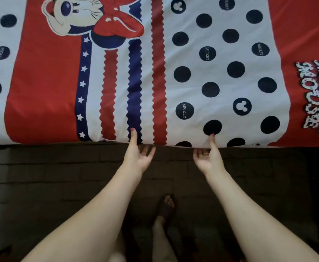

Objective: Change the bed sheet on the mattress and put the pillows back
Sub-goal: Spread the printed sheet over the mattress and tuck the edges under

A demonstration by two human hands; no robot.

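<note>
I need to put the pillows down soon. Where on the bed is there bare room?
The sheet lies flat and bare from the cartoon print across to the red lettered band. Only the near edge is taken, where the left hand and right hand pinch it.

Below the bed's near edge runs a dark brown quilted surface (60, 176), stitched into brick-like rectangular panels and crossing the whole width of the view. It lies in dim, shadowed light, much darker than the brightly lit top of the bed above it. Toward the lower middle a foot in a dark open-toed sandal (167, 207) stands on a dark floor (192, 239), where the shade is too deep to tell the material.
</note>
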